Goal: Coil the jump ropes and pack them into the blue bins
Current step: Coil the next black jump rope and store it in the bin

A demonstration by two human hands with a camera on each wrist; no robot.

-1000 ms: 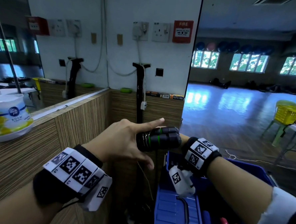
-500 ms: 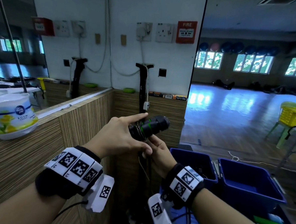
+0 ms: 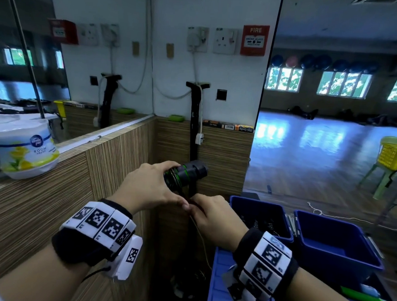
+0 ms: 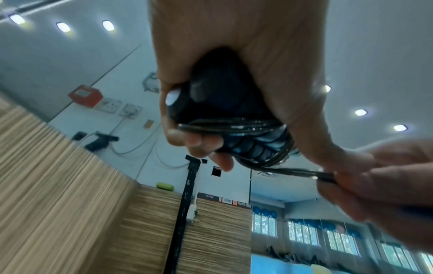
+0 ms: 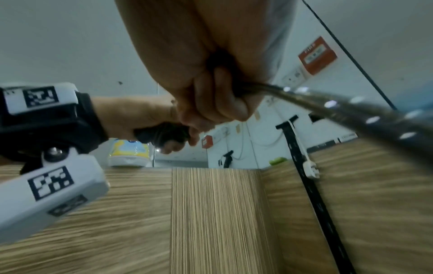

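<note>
- Handles: two black grips with green bands, held side by side in the air in front of the wood-grain wall panel, above and left of the bins.
- Rope: dark, glossy cord, several turns wound around the handles; one strand runs from the bundle to the right hand.
- Left hand: fingers and thumb wrapped round the handles, holding them roughly level.
- Right hand: just below and beside the left, touching it, fist curled tight on the free strand of rope.
- Bins: two blue tubs side by side, low at the right; the left one holds dark contents too dim to identify.
- Blue lid or tray lies nearer, beneath the right wrist.
- Air-freshener tub stands on the ledge at left.
- Fire alarm box and sockets on the white wall behind.
</note>
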